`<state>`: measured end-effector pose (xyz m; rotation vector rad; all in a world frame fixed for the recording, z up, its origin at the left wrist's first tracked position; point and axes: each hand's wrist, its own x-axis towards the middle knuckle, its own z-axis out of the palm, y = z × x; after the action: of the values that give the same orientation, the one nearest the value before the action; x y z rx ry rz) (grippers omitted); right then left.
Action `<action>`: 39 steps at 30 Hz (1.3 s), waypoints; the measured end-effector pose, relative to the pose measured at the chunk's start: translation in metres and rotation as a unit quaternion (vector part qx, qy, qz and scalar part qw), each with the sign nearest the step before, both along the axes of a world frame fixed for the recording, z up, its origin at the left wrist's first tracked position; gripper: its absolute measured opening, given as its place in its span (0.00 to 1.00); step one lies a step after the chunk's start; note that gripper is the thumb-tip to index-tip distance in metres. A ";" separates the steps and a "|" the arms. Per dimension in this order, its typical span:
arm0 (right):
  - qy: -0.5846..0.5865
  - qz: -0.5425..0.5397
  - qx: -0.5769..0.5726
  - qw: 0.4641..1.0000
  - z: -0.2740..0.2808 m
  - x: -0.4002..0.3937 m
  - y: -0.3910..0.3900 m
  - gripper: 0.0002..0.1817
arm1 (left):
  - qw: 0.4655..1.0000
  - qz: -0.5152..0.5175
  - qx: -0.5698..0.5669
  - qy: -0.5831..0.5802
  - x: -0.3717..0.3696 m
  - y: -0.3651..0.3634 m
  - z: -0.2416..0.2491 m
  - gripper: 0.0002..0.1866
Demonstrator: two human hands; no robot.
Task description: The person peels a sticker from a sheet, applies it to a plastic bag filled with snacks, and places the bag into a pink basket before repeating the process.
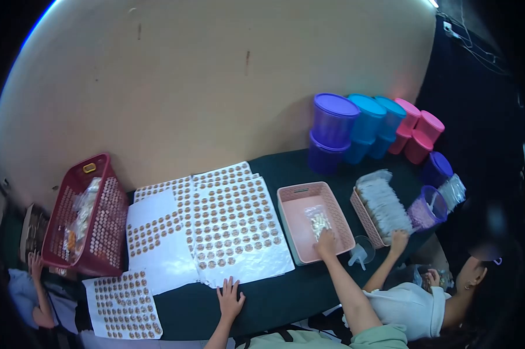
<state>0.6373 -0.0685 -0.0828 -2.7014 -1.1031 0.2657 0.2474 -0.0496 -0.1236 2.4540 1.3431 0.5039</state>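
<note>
My left hand [231,299] rests with fingers spread at the front edge of a white sheet of round stickers [233,215], over the dark green tablecloth. Reaching into a pink plastic basket [294,238], my right hand [325,244] is closed on the near end of a small clear bag [317,221] holding pale pieces. The fingertips are partly hidden by the hand itself. Right of this basket lies a clear scoop [359,254] with a funnel-like shape.
A narrow basket of packed bags [382,203] stands to the right, with a co-worker's hand [399,239] at it. Stacked lidded tubs [335,125] and an open purple tub [428,209] stand beyond. A red basket [102,232] and another person's hand [35,264] are leftward.
</note>
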 end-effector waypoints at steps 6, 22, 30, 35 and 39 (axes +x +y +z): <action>-0.102 -0.051 -0.002 0.994 0.002 0.000 -0.005 0.33 | 1.000 -0.011 0.007 -0.009 -0.002 -0.001 -0.014 0.25; 0.136 0.356 0.350 0.856 0.166 -0.180 -0.066 0.26 | 0.667 -0.082 -0.430 -0.602 0.046 -0.005 0.144 0.30; 0.156 0.347 0.304 0.873 0.181 -0.184 -0.077 0.30 | 0.582 -0.049 -0.502 -0.638 0.038 -0.009 0.191 0.24; 0.641 0.207 0.249 0.696 0.171 -0.186 -0.075 0.18 | 0.567 -0.057 -0.552 -0.609 0.034 -0.015 0.199 0.30; 0.703 0.176 0.231 0.650 0.164 -0.199 -0.069 0.15 | 0.544 -0.026 -0.563 -0.622 0.028 -0.017 0.184 0.29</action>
<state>0.4386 -0.1374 0.0809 -1.0564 -0.8383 1.5180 0.2752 -0.0662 0.0599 0.5957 0.4999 0.7558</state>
